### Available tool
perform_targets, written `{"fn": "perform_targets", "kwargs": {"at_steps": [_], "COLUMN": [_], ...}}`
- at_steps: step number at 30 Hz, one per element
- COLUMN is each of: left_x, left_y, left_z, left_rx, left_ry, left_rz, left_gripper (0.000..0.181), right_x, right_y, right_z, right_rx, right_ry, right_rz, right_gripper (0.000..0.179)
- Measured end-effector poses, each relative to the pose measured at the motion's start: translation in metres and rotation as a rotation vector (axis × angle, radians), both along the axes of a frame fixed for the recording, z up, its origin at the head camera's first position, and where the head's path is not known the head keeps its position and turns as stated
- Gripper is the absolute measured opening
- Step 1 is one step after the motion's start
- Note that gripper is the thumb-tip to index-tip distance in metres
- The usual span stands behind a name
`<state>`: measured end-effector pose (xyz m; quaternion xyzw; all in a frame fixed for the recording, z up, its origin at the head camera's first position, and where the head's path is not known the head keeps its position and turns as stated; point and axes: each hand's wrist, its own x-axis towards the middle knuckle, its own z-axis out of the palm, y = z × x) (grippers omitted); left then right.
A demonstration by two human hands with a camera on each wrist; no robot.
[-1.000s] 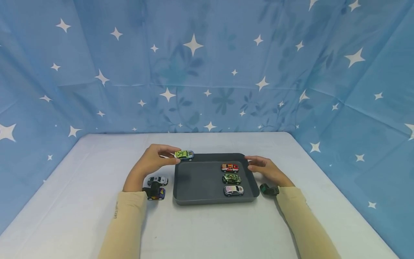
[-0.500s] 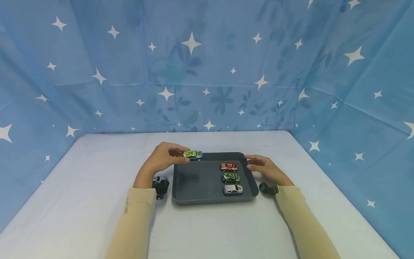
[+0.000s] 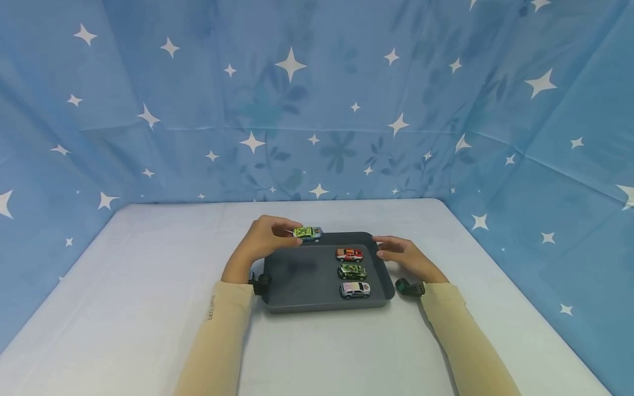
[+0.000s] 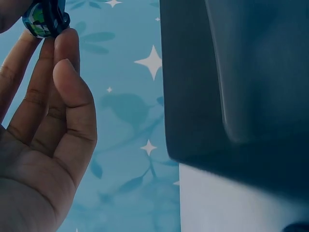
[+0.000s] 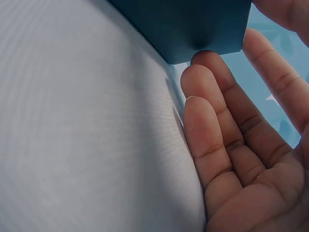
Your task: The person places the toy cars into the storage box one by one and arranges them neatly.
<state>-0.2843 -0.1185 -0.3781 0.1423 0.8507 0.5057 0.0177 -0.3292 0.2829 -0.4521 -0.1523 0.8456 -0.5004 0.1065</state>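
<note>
My left hand (image 3: 267, 236) pinches a yellow-green and blue toy car (image 3: 308, 234) between thumb and fingers. It is above the back left part of a grey tray (image 3: 297, 305); in the left wrist view the car (image 4: 43, 19) is cut off by the top edge. On the tray's right side stand a red toy car (image 3: 349, 254), a green camouflage toy car (image 3: 352, 271) and a white-and-silver toy car (image 3: 355, 290), one in front of another. My right hand (image 3: 408, 257) holds the tray's back right corner, with fingertips against the outer wall (image 5: 207, 29).
A white-covered table (image 3: 317, 352) bears the tray. Behind it hangs a blue curtain with white stars (image 3: 317, 110). A dark wrist camera (image 3: 261, 284) at the left wrist hides most of what lies left of the tray.
My left hand has carried the yellow-green toy car to the right, over the tray's back edge. Its wrist now covers the cars left of the tray. The right hand stays at the tray.
</note>
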Motion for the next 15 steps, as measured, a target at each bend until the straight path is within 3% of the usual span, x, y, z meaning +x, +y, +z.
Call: {"fn": "perform_targets", "kwargs": {"at_steps": [10, 15], "left_x": [-0.009, -0.011], "left_y": [0.017, 0.023], "left_z": [-0.006, -0.011], "left_rx": [-0.032, -0.056], "left_ry": [0.018, 0.011], "left_rz": [-0.015, 0.016], "left_gripper": [0.04, 0.038], "right_x": [0.0, 0.001], "right_y": [0.0, -0.001], "right_z": [-0.001, 0.0], "right_rx": [0.004, -0.005], "right_ry": [0.016, 0.008], "right_rz": [0.009, 0.007], "right_gripper": [0.061, 0.061]}}
